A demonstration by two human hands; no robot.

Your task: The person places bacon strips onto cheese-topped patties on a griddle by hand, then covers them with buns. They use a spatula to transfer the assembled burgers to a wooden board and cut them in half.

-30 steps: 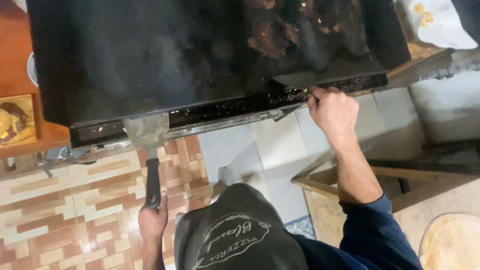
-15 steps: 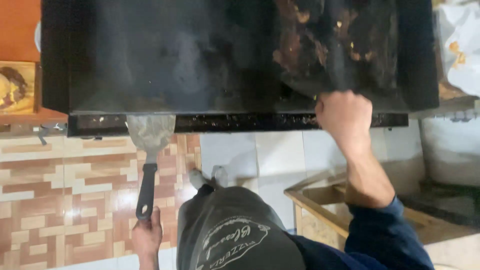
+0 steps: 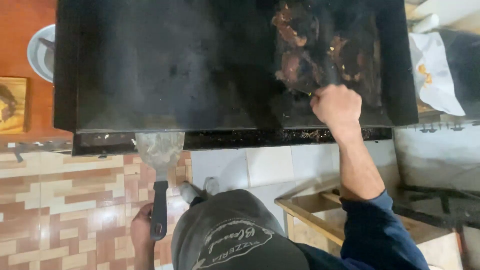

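- The right hand (image 3: 336,106) was closed into a loose fist over the near right part of the flat black steel griddle plate (image 3: 175,65); its fingers were curled under and pressed together, and what they gripped, if anything, could not be told.
- Just beyond that hand lay dark brown charred food residue (image 3: 320,50), spread over the far right part of the plate.
- The left hand (image 3: 141,227) had its fingers wrapped around the lower end of the black handle of a wide metal scraper with a greasy grey blade (image 3: 160,150).
- The scraper's blade rested against the near edge of the griddle, toward its left end, over the dark grease trough (image 3: 280,136) that ran along that edge.
- A dark blue sleeve (image 3: 375,230) covered the right forearm from below the wrist.
- A crumpled white paper stained orange (image 3: 436,75) lay just off the griddle's right edge.
- A round grey metal bowl (image 3: 41,52) sat beside the left edge, on an orange-brown surface.
- Brown-and-cream patterned floor tiles (image 3: 60,210) showed below.
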